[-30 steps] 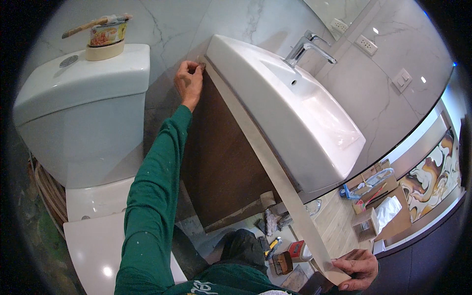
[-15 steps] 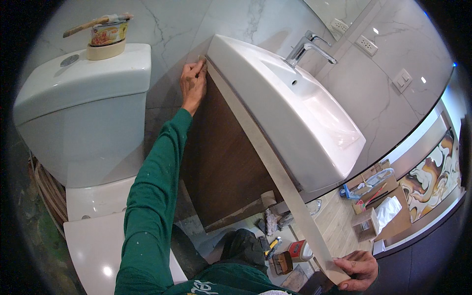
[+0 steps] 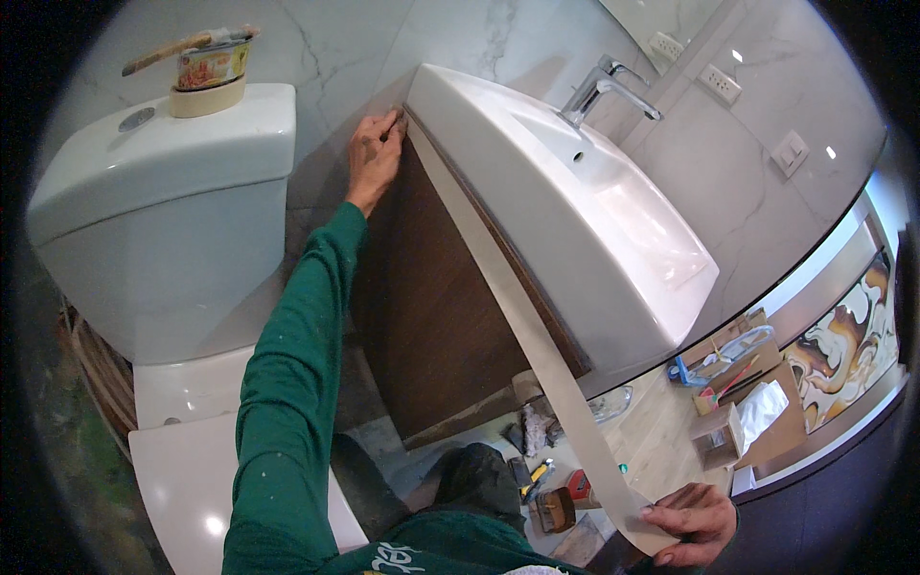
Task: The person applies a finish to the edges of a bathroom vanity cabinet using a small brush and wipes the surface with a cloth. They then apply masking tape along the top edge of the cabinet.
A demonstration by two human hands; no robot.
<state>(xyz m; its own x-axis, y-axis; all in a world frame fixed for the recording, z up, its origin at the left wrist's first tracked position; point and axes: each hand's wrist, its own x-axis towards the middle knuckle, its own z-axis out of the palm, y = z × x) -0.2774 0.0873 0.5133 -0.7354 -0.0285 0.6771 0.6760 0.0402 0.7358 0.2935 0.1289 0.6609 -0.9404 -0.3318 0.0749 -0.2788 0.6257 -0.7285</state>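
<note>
A long beige strip of masking tape (image 3: 515,302) runs taut and slanting along the side of a dark brown wooden cabinet (image 3: 422,316), below a white washbasin (image 3: 537,240). At the basin's back corner by the wall, my left hand (image 3: 376,153) has its fingers pinched on the tape's far end. My right hand (image 3: 695,525) grips the near end at the lower right, thumb and fingers closed on it. Between the tape and the basin's lower edge shows a band of brown wood. The tape's near part hangs clear of the cabinet.
A white toilet (image 3: 163,220) stands at left, with a tape roll (image 3: 206,99), a small tub (image 3: 213,67) and a brush (image 3: 165,52) on its tank. A chrome faucet (image 3: 604,91) rises from the basin. Tools, including a yellow-handled one (image 3: 539,476), lie on the floor beside the cabinet.
The tape has shifted down and away from the basin's edge, so more brown wood shows between them. My left hand has moved slightly left; my right hand stays nearly in place. Both still grip the tape.
</note>
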